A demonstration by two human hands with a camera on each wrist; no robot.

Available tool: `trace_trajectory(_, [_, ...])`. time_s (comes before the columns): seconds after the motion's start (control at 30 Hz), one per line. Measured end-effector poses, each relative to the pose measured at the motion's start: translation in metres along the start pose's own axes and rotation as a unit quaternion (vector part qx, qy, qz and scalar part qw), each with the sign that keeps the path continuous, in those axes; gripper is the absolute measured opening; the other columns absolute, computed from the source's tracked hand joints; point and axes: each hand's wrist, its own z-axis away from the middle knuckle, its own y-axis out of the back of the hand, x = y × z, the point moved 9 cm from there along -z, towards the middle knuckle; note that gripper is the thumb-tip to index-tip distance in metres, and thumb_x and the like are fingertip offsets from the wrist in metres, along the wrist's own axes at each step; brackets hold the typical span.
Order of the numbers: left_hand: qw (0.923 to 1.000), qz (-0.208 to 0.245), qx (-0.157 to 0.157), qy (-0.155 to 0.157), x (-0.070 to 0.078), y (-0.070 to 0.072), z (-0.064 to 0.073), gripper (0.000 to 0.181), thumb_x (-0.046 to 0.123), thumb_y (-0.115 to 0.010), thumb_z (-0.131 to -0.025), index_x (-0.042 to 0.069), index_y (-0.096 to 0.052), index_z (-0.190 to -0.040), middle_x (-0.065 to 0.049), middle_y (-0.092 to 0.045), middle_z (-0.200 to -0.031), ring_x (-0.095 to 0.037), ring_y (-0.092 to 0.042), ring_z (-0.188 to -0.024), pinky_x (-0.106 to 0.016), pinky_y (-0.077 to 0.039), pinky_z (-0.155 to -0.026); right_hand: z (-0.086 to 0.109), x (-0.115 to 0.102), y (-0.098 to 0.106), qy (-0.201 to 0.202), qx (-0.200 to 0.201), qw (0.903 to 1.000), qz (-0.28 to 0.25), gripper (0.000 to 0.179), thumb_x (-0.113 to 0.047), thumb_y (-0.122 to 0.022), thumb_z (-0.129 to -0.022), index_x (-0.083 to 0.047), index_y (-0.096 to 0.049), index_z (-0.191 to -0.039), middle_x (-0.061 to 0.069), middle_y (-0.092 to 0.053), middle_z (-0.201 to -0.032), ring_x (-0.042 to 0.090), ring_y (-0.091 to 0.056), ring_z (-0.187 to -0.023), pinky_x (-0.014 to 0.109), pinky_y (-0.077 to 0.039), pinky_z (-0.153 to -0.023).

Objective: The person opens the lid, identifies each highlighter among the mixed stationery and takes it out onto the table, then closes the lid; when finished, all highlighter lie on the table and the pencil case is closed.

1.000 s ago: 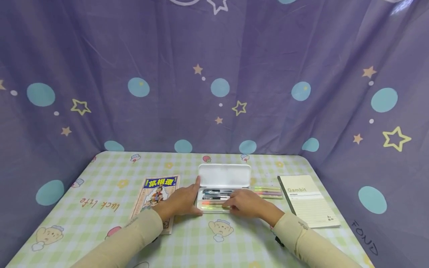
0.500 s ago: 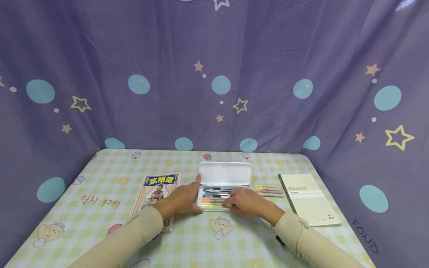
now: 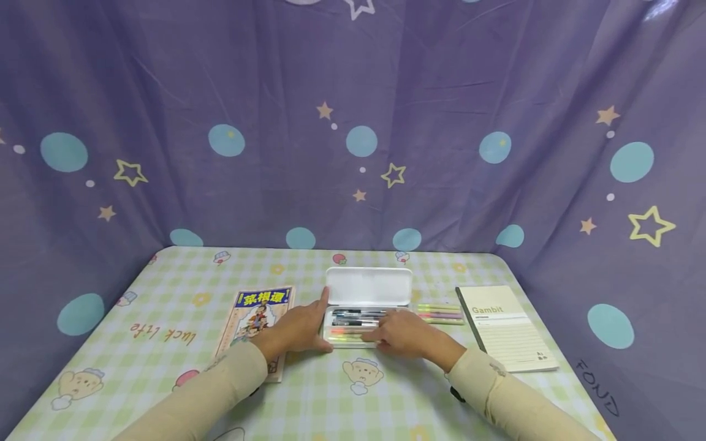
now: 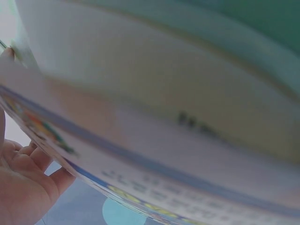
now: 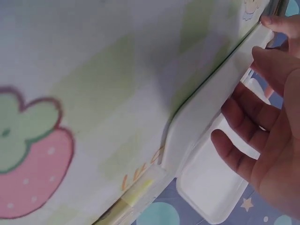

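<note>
A white pencil case point(image 3: 369, 286) lies on the table with its lid raised. Inside are several dark pens point(image 3: 355, 313) at the back and several orange and yellow highlighters point(image 3: 344, 335) at the front. My left hand point(image 3: 298, 327) rests against the case's left end, index finger by the lid and thumb at the front corner. Fingertips of my right hand point(image 3: 405, 334) touch the highlighters inside the case. The right wrist view shows this right hand point(image 5: 276, 131) with relaxed fingers over the case's edge; what lies under its index fingertip is hidden.
A comic-style book point(image 3: 259, 315) lies partly under my left forearm. Several more highlighters point(image 3: 441, 314) in a clear holder lie right of the case. A notebook marked Gambit point(image 3: 510, 331) sits at the table's right. A purple curtain point(image 3: 353, 79) hangs behind the checked tablecloth point(image 3: 165, 294).
The right hand's fingertip has shifted slightly left over the highlighters. My left hand stays at the case's left end. The whole head view has moved slightly.
</note>
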Motion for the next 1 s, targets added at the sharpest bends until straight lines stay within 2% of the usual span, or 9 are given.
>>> trace_trajectory(0.07, [1.0,0.0,0.002,-0.001,0.0,0.0,0.0,0.136,0.06,-0.085,-0.073,0.006,0.0,-0.164,-0.017,-0.041,-0.161,-0.036,-0.058,-0.133,-0.045,-0.045,-0.117,-0.001,-0.001,0.0,-0.006,-0.003,1.0,0.001,0.032,-0.027,-0.075,-0.09,-0.038,-0.072,-0.121,-0.005,-0.072,-0.08,0.014,-0.062,-0.071,0.03,-0.05,-0.058])
trace_trajectory(0.17, [1.0,0.002,0.002,-0.001,-0.001,-0.001,0.001,0.135,0.06,-0.085,-0.073,0.006,-0.001,-0.164,-0.017,-0.041,-0.161,-0.037,-0.058,-0.133,-0.045,-0.045,-0.117,-0.002,0.002,-0.002,-0.027,-0.007,0.9991,-0.033,0.032,-0.021,-0.075,-0.089,-0.036,-0.073,-0.117,-0.006,-0.066,-0.071,0.011,-0.055,-0.066,0.027,-0.045,-0.056])
trace_trajectory(0.3, [1.0,0.002,0.003,-0.002,-0.002,-0.004,0.001,0.136,0.06,-0.085,-0.073,0.005,-0.001,-0.164,-0.018,-0.043,-0.159,-0.036,-0.06,-0.13,-0.045,-0.046,-0.115,-0.001,0.007,-0.007,-0.066,-0.008,0.9917,-0.11,0.043,-0.01,-0.075,-0.087,-0.032,-0.074,-0.125,-0.009,-0.06,-0.068,0.005,-0.045,-0.063,0.02,-0.04,-0.058])
trace_trajectory(0.4, [1.0,0.0,0.007,-0.006,-0.002,-0.006,0.002,0.136,0.06,-0.086,-0.072,0.004,-0.001,-0.164,-0.019,-0.044,-0.158,-0.036,-0.062,-0.127,-0.045,-0.048,-0.114,-0.001,0.009,-0.009,-0.078,-0.006,0.9873,-0.138,0.049,-0.008,-0.075,-0.086,-0.029,-0.072,-0.13,-0.01,-0.061,-0.071,0.003,-0.043,-0.065,0.018,-0.04,-0.06])
trace_trajectory(0.57, [0.9999,-0.002,0.012,-0.009,-0.001,-0.006,0.001,0.137,0.06,-0.086,-0.071,0.003,-0.002,-0.164,-0.019,-0.045,-0.158,-0.037,-0.063,-0.126,-0.045,-0.048,-0.114,-0.001,0.009,-0.01,-0.079,-0.008,0.9871,-0.139,0.049,-0.007,-0.076,-0.084,-0.03,-0.073,-0.128,-0.01,-0.063,-0.077,0.003,-0.046,-0.07,0.017,-0.042,-0.063])
trace_trajectory(0.77, [1.0,-0.001,0.004,-0.002,-0.001,-0.003,0.0,0.136,0.061,-0.085,-0.073,0.006,0.0,-0.164,-0.018,-0.043,-0.159,-0.036,-0.06,-0.129,-0.046,-0.046,-0.115,-0.002,0.009,-0.008,-0.075,-0.006,0.9892,-0.126,0.042,-0.014,-0.077,-0.087,-0.029,-0.072,-0.126,-0.008,-0.066,-0.089,0.006,-0.055,-0.081,0.023,-0.05,-0.071])
trace_trajectory(0.87, [1.0,-0.001,0.002,0.0,-0.002,-0.001,0.0,0.135,0.06,-0.085,-0.074,0.006,0.0,-0.164,-0.017,-0.042,-0.16,-0.036,-0.059,-0.132,-0.045,-0.045,-0.117,-0.004,0.008,-0.009,-0.078,-0.019,0.9904,-0.113,0.044,-0.018,-0.076,-0.09,-0.032,-0.069,-0.131,-0.009,-0.064,-0.088,0.007,-0.052,-0.08,0.024,-0.048,-0.07])
trace_trajectory(1.0, [1.0,0.002,0.003,-0.004,0.0,0.0,-0.001,0.135,0.06,-0.085,-0.073,0.005,-0.001,-0.164,-0.018,-0.043,-0.159,-0.037,-0.059,-0.131,-0.045,-0.046,-0.116,-0.007,0.005,-0.011,-0.079,-0.036,0.9915,-0.097,0.049,-0.023,-0.075,-0.09,-0.034,-0.065,-0.137,-0.008,-0.06,-0.084,0.006,-0.046,-0.073,0.023,-0.041,-0.062])
